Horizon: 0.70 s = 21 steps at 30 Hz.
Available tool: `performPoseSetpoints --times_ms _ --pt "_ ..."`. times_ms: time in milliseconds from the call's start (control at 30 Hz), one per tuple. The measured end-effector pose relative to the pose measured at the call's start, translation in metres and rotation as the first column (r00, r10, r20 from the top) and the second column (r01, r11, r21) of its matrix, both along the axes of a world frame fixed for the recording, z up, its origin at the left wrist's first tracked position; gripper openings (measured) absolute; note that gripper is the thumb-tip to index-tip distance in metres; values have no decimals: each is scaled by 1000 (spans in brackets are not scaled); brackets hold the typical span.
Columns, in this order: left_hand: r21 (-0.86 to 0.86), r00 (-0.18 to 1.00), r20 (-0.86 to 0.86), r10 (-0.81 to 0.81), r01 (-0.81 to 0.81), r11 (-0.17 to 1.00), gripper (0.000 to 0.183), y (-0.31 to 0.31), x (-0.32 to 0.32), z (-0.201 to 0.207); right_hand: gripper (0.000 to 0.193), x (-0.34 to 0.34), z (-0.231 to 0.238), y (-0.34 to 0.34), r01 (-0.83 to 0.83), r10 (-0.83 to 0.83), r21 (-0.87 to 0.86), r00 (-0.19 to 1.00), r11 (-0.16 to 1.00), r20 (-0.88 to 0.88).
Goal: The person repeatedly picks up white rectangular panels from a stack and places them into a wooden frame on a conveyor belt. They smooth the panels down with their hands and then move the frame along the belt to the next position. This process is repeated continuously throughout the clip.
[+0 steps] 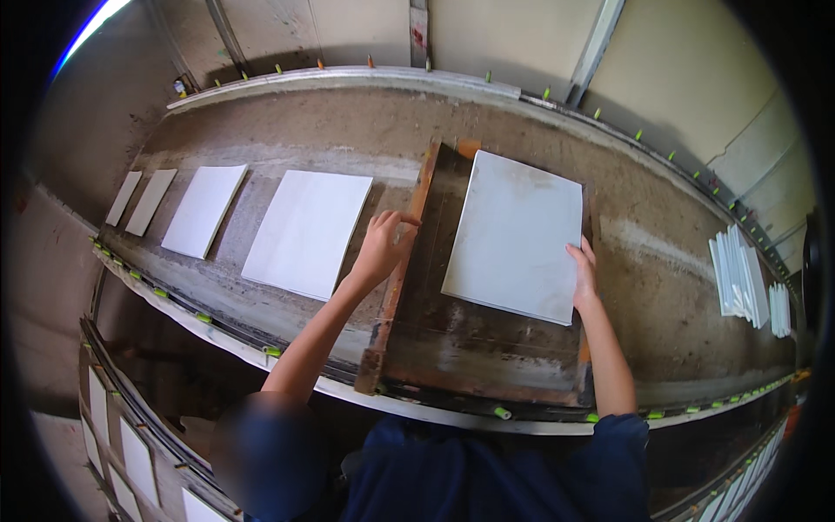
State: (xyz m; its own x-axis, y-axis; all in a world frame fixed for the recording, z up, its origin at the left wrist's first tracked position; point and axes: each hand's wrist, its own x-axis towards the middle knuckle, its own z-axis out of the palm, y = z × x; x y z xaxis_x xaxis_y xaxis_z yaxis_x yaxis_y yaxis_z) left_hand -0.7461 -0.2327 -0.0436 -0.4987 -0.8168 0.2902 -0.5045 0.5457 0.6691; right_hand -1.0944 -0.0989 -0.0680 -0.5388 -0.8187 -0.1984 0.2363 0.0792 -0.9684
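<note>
A large white rectangular panel (517, 235) lies tilted over a dark board in front of me; its lower edge looks layered, perhaps more than one sheet. My right hand (586, 277) grips its right edge, thumb on top, the other fingers partly hidden at the side. My left hand (389, 245) is apart from the panel, beside the rusty brown strip (402, 270) along the board's left side. Its fingers are curled in a pinch, and anything between them is too small to make out. The dark board (487, 357) shows below the panel.
Left of the board lie two white panels (309, 230) (204, 211) and two narrow pale strips (151, 202) (123, 198). White pieces (738, 274) stand stacked at the far right. Green pegs (502, 412) line the long table's edges. A rack with white panels (137, 461) stands lower left.
</note>
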Motion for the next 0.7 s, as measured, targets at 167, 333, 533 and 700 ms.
performPoseSetpoints --times_ms 167,333,533,700 --pt "-182 985 152 -81 108 977 23 -5 -8 -29 52 30 -5 9 -12 16 117 999 993 -38" --pt "-212 972 234 25 25 977 30 0 -31 -45 53 45 -5 11 -3 13 175 998 985 -59" --pt "-216 962 267 54 5 976 29 1 -36 -39 55 56 -11 10 -3 19 217 997 976 -72" --pt "-201 955 291 50 10 980 29 3 -36 -35 55 61 -20 15 2 12 202 998 979 -68"
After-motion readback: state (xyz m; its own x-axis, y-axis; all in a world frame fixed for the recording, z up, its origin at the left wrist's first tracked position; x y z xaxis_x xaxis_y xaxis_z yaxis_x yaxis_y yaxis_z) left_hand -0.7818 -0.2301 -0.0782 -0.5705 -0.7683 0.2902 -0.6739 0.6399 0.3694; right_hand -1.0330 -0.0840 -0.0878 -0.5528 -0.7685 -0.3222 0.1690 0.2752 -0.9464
